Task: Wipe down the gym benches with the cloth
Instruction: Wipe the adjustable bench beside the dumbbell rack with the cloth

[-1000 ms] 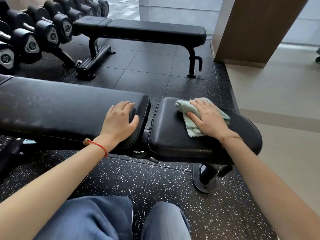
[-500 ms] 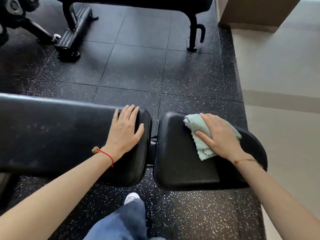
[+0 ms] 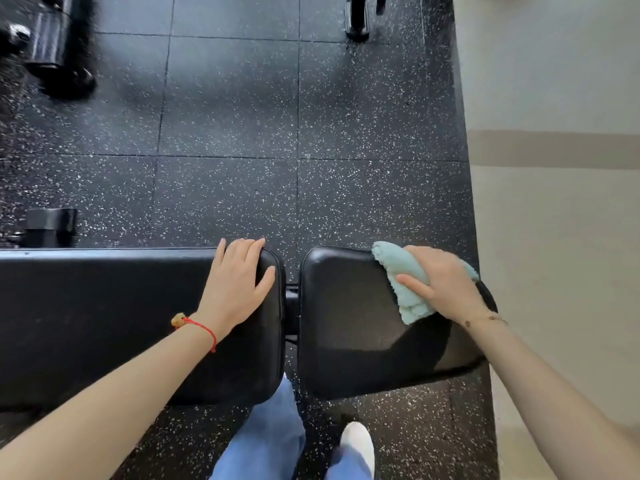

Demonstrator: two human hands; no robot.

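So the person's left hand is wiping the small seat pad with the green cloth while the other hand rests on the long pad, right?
Not quite: the head view shows the right hand pressing the green cloth on the small seat pad. The left hand rests on the long pad.

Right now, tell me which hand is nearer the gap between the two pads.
Left. The left hand rests on the long pad beside the gap; the right hand presses the cloth across the seat pad.
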